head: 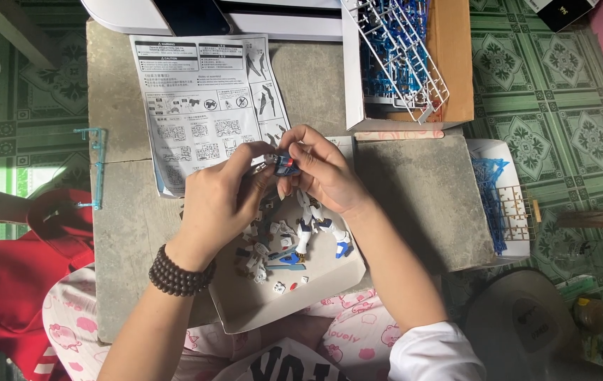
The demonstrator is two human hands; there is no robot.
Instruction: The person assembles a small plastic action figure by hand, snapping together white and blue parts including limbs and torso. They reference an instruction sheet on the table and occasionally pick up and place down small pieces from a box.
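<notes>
Two hands (pixel 220 201) (pixel 323 173) pinch small blue-red-white model part (pixel 286 165).

Both hands are meeting above the far edge of a shallow beige cardboard tray (pixel 245 303), the left hand (pixel 220 201) and the right hand (pixel 326 173) pinching a small blue-and-red plastic model part (pixel 286 165) between them. Below the hands, loose small white and blue plastic pieces (pixel 273 254) are lying in the tray. Beyond the left hand, a printed white paper instruction sheet (pixel 203 99) is lying on the grey stone slab (pixel 421 190). Beyond the right hand, an open brown cardboard box (pixel 453 63) is holding white and blue plastic part frames (pixel 397 49). Far left of the hands, a thin light-blue plastic frame strip (pixel 95 166) is sitting at the slab's edge.
</notes>
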